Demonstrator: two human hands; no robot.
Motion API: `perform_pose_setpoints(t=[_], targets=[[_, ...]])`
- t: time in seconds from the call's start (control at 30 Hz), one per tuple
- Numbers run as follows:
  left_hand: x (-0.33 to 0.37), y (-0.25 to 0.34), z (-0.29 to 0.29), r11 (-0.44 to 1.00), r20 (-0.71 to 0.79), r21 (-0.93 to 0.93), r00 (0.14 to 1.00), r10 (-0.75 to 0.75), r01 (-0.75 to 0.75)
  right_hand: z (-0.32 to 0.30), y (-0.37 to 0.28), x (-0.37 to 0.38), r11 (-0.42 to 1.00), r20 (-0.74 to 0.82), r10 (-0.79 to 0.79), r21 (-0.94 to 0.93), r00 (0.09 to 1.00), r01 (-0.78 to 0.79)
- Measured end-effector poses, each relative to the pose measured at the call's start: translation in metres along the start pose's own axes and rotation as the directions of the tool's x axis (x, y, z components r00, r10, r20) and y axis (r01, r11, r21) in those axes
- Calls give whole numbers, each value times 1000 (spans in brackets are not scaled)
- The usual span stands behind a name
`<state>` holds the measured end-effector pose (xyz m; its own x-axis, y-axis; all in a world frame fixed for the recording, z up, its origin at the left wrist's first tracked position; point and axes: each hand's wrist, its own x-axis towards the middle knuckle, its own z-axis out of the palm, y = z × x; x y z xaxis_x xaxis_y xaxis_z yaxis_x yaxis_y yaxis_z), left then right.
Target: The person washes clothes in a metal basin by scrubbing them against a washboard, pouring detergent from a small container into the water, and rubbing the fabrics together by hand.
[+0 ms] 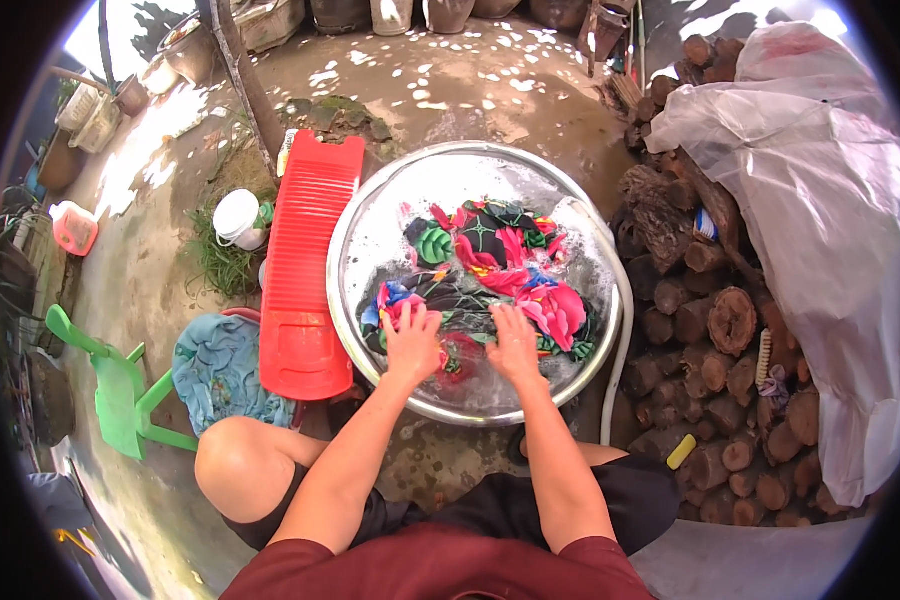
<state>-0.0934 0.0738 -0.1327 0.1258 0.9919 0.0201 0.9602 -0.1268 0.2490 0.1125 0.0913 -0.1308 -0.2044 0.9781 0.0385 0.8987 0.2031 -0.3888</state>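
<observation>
A round metal basin (pixel 618 300) holds soapy water and a wet flowered cloth (pixel 485 235), black with pink, green and blue blooms. My left hand (pixel 413 342) lies on the cloth's near left part, fingers stretched and apart beside a blue and pink bloom. To its right, my right hand (pixel 513 343) touches the cloth near a large pink flower, its fingers also spread. Between the two hands, some reddish fabric shows through the water. Part of the cloth is under water and foam.
A red washboard (pixel 310 270) leans along the basin's left side. Nearby are a bundle of blue cloth (pixel 225 365), a white bucket (pixel 238 216) and a green plastic stool (pixel 120 395). At right, stacked logs (pixel 705 370) lie partly under a plastic sheet (pixel 810 190); a pale hose (pixel 615 390) skirts the basin.
</observation>
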Motion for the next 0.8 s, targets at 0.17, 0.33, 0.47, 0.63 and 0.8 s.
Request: perform_pose_setpoints(t=[0.17,0.33,0.47,0.63,0.8], targets=[[-25,-20,43,998,381,51,924,-39,21,43,-3,-16,960,401,265,-195,877,-201],[-20,-7,30,995,644,-26,763,-59,99,55,-11,-37,917,559,341,-375,755,-136],[-8,2,-5,943,770,-147,633,-82,300,18,-16,-33,964,553,261,-184,791,-190],[-8,27,-19,907,336,-349,935,-113,235,-68,-37,-14,983,215,62,156,975,-97],[19,13,-5,90,330,-942,942,62,324,-132,-75,-21,848,-147,57,529,988,29]])
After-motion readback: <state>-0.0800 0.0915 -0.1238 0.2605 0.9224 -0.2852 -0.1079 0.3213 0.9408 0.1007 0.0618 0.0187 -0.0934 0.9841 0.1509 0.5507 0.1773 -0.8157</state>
